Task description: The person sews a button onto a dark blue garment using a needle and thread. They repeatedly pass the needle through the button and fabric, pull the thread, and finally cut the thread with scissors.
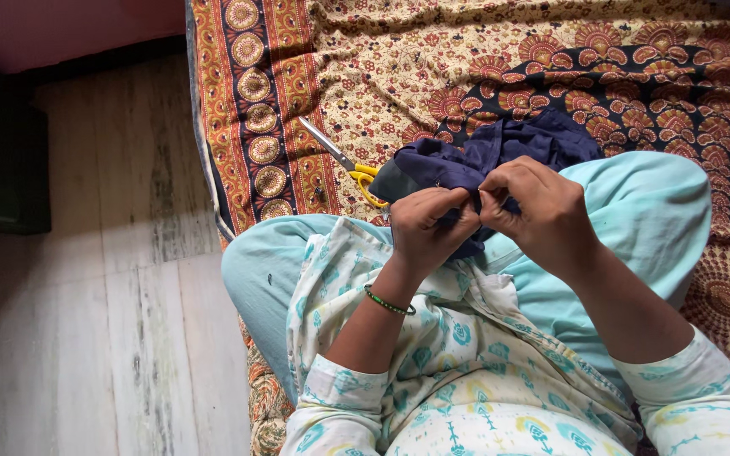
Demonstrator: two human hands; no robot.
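A seated person's left hand (427, 230) and right hand (536, 209) both pinch a crumpled dark navy cloth garment (483, 156) on the lap, just right of yellow-handled steel scissors (350, 165). Soft, light and limp, it seems best gripped at a bunched edge.

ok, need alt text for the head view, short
Seen from above, a seated person's left hand and right hand pinch a bunched dark navy cloth held over their lap. Yellow-handled scissors lie just left of the cloth on a patterned red and cream bedspread, with pale floorboards further left.
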